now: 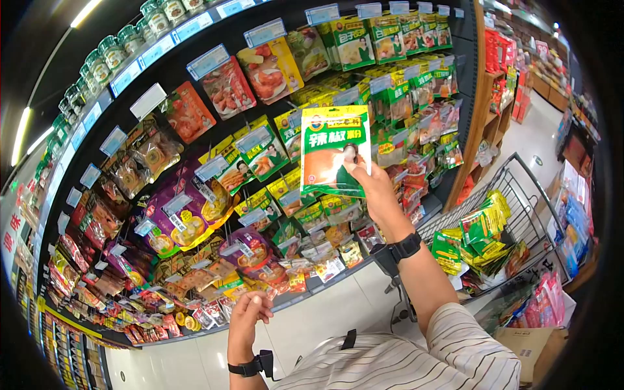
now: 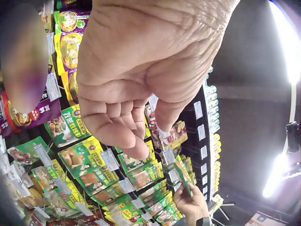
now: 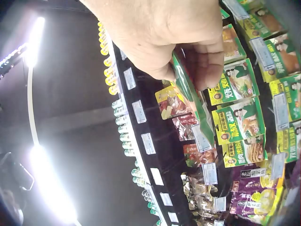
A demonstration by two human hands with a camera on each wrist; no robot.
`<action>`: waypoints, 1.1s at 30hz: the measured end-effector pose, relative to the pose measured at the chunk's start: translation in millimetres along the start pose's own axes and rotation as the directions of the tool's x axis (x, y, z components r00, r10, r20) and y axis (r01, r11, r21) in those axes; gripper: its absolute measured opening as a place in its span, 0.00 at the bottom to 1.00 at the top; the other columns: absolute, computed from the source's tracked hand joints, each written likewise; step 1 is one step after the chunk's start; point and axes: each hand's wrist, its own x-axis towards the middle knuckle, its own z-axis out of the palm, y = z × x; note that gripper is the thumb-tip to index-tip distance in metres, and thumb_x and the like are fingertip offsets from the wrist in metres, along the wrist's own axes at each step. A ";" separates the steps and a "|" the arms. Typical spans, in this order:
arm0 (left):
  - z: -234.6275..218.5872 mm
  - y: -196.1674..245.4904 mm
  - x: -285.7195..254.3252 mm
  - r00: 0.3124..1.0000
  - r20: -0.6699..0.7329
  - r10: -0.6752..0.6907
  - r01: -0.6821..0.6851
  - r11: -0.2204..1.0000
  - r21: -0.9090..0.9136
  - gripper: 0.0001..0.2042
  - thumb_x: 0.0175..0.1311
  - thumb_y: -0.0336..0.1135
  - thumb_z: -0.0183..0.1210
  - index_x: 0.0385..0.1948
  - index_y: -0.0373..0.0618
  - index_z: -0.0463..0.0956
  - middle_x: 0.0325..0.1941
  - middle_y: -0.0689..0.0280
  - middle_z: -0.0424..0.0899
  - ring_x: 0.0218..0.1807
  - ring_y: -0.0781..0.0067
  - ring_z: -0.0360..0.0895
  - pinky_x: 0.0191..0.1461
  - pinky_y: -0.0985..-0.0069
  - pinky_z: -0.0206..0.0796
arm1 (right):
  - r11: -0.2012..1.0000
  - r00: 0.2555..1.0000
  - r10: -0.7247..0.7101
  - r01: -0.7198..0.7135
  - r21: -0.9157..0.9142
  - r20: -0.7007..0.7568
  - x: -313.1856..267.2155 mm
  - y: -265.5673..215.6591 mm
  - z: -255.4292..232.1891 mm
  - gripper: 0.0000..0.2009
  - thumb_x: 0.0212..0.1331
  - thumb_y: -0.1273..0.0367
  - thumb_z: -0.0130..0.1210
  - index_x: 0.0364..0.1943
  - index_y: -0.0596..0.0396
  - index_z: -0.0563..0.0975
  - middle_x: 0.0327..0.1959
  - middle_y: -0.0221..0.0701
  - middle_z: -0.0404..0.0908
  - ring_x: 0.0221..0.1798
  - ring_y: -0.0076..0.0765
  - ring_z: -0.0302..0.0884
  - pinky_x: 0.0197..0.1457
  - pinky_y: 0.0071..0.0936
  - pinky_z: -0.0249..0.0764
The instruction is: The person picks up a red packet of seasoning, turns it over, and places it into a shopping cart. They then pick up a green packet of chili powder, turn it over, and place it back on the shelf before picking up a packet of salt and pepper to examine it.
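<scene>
My right hand (image 1: 378, 194) pinches a green and yellow chili powder packet (image 1: 325, 166) near its lower right corner, thumb on the printed front. The packet is held up before the rack, its face toward the head camera. In the right wrist view the packet (image 3: 192, 96) shows edge-on, with the fingers behind it. My left hand (image 1: 247, 318) hangs low in front of the shelf, fingers loosely curled and holding nothing. Its palm and bent fingers fill the top of the left wrist view. Similar green and yellow packets (image 1: 263, 153) hang on hooks behind the held one.
A wire shopping cart (image 1: 520, 170) stands at the right with several green and yellow packets (image 1: 481, 227) in it. Large purple packets (image 1: 179, 211) hang left of centre. Jars (image 1: 112, 52) line the top shelf. A cardboard box (image 1: 530, 344) is at the lower right.
</scene>
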 end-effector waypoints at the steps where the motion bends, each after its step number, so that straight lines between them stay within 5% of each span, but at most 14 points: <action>1: -0.7 -1.0 -0.7 1.000 -0.002 0.002 -0.002 1.000 -0.001 0.11 0.74 0.39 0.53 0.46 0.42 0.77 0.38 0.62 0.83 0.33 0.74 0.79 0.36 0.77 0.70 | 1.000 1.000 0.001 -0.001 0.010 0.004 0.4 1.2 -0.2 0.16 0.67 0.65 0.58 0.53 0.59 0.78 0.48 0.24 0.80 0.48 0.19 0.73 0.55 0.23 0.68; 15: 7.3 -2.5 -9.7 1.000 -0.018 -0.019 0.019 1.000 0.013 0.13 0.74 0.41 0.53 0.46 0.40 0.77 0.37 0.62 0.83 0.32 0.74 0.79 0.34 0.78 0.70 | 0.996 0.997 0.078 -0.077 0.041 -0.005 -11.0 24.0 -18.7 0.15 0.67 0.68 0.57 0.54 0.59 0.78 0.47 0.24 0.81 0.47 0.19 0.75 0.52 0.23 0.70; 20: 10.0 -6.9 -8.5 0.999 -0.007 -0.047 0.047 0.999 -0.001 0.14 0.73 0.42 0.54 0.47 0.40 0.77 0.38 0.60 0.84 0.33 0.74 0.79 0.35 0.77 0.70 | 0.993 0.998 -0.014 0.006 -0.117 -0.063 -11.6 17.9 -32.8 0.14 0.67 0.68 0.56 0.53 0.59 0.78 0.48 0.25 0.81 0.47 0.19 0.75 0.52 0.22 0.70; 24: 17.6 -6.7 -8.8 0.999 0.002 -0.050 0.050 0.999 -0.002 0.13 0.74 0.41 0.54 0.47 0.40 0.77 0.38 0.60 0.84 0.33 0.74 0.79 0.36 0.77 0.70 | 0.957 0.975 -0.222 0.212 -0.197 -0.027 -2.6 11.6 -38.8 0.13 0.67 0.68 0.56 0.51 0.62 0.77 0.45 0.28 0.82 0.46 0.21 0.75 0.49 0.26 0.72; 27: 23.5 -3.4 -10.1 0.999 0.007 -0.049 0.049 0.999 0.002 0.13 0.74 0.41 0.54 0.47 0.40 0.77 0.39 0.60 0.83 0.33 0.74 0.79 0.37 0.77 0.70 | 0.870 0.949 -0.314 0.275 -0.409 -0.029 4.3 11.1 -48.5 0.14 0.65 0.68 0.56 0.51 0.62 0.76 0.42 0.34 0.82 0.43 0.24 0.77 0.47 0.28 0.73; 33: 27.7 -3.9 -17.0 1.000 -0.012 -0.029 0.029 0.999 0.022 0.14 0.74 0.43 0.53 0.46 0.40 0.76 0.38 0.61 0.83 0.33 0.73 0.79 0.35 0.77 0.70 | 0.638 0.900 -0.434 0.328 -0.697 0.026 6.1 6.2 -49.5 0.11 0.63 0.66 0.55 0.40 0.61 0.73 0.36 0.46 0.76 0.39 0.56 0.76 0.41 0.45 0.71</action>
